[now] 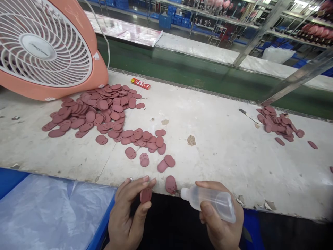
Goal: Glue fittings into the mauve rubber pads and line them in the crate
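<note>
Between the thumb and fingers of my left hand (130,211) is a small dark-red oval piece (145,196), held up at the table's front edge. My right hand (223,215) grips a translucent squeeze bottle (210,201), tipped on its side with its white cap end pointing left. Just beyond the bottle's tip, a couple of overlapping oval pieces (170,184) lie at the edge. Two more ovals (166,163) rest a little farther back. A large heap of the same ovals (101,107) spreads over the table's left side, trailing toward my hands.
A pink fan (39,45) stands at the back left, beside a small red packet (140,83). A second pile of ovals (278,123) lies at the right near a metal post (296,76). At lower left is a blue bin lined with plastic (52,211). Beyond the table runs a green belt (182,69).
</note>
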Available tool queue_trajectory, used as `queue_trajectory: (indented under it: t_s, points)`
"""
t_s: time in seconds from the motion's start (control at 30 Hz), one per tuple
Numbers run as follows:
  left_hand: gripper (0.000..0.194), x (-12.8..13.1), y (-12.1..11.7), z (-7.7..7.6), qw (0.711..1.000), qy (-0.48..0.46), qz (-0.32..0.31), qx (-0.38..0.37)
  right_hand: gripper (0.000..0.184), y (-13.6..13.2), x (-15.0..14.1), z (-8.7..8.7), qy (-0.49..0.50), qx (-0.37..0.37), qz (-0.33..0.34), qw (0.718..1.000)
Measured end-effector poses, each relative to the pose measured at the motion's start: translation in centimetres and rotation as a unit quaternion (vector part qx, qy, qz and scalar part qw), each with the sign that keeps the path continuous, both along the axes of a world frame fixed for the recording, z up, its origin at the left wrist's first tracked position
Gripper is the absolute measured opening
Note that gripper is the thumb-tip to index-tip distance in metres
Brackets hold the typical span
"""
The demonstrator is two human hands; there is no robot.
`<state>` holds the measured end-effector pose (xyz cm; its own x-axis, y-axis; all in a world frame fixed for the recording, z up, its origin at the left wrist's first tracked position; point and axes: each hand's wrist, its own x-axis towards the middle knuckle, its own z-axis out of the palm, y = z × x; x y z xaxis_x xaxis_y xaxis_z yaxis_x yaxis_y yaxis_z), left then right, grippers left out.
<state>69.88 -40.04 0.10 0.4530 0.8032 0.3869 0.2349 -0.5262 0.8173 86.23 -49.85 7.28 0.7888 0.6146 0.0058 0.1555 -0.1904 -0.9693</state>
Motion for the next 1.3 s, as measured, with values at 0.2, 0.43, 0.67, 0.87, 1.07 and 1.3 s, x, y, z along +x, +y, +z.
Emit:
queue_trajectory:
  t_s: [0.2, 0.43, 0.67, 0.87, 1.07, 1.3]
  points:
    - [0.027, -0.16, -0.02, -0.19, 1.000, -0.004, 0.002, -0.004, 0.028, -0.17, 0.13, -0.28, -0.004, -0.008, 0.005, 1.000]
    - [0.026, -0.15, -0.05, -0.17, 1.000, -0.003, 0.001, 0.001, 0.027, -0.06, 0.10, -0.17, 0.003, -0.013, -0.003, 1.000]
    - [0.025, -0.13, 0.00, -0.25, 1.000, 0.003, 0.006, 0.006, 0.030, -0.21, 0.20, -0.30, 0.001, -0.005, -0.008, 1.000]
    - [0.026, -0.15, 0.00, -0.28, 1.000, 0.006, 0.009, 0.000, 0.032, -0.34, 0.43, -0.46, -0.001, 0.001, -0.003, 1.000]
    - [0.026, 0.01, 0.05, -0.22, 1.000, 0.002, 0.004, 0.005, 0.030, -0.78, 0.91, -0.45, -0.028, -0.001, -0.001, 1.000]
    - [0.027, -0.16, -0.04, -0.30, 1.000, 0.003, 0.005, 0.001, 0.030, -0.64, 0.88, -0.51, -0.022, -0.015, -0.009, 1.000]
